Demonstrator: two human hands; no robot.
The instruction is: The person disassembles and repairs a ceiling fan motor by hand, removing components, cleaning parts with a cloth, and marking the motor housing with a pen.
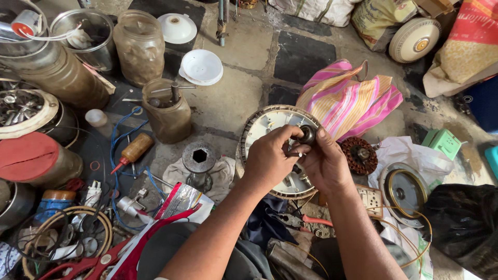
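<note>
The stone floor [244, 98] carries everything here, with dark and pale slabs showing between the clutter. At far right lie sacks [467, 46] and a cream round fan cover [415, 39]; nearer the middle sits a pink and orange striped cloth bag [347, 101]. Far left stand grimy plastic jars [139, 46] and a steel pot [91, 36], with a shorter brown jar [167, 111] holding tools just nearer.

At the centre lies the pale round fan motor housing [264, 124], ribbed around its rim, partly hidden by both hands. To its right are a copper-wound stator [359, 154] and a second round cover [403, 192] on white plastic (a green box lies beyond it). To its left a metal block with a hexagonal hole [199, 155] rests on a rag.

The left hand [270, 158] is curled, fingers pinched around a small round bearing [307, 135], held above the housing's far right part. The right hand [324, 163] is also closed on the bearing, thumb pressed to its right side. Orange-handled pliers [306, 220] lie near, below the wrists.
</note>
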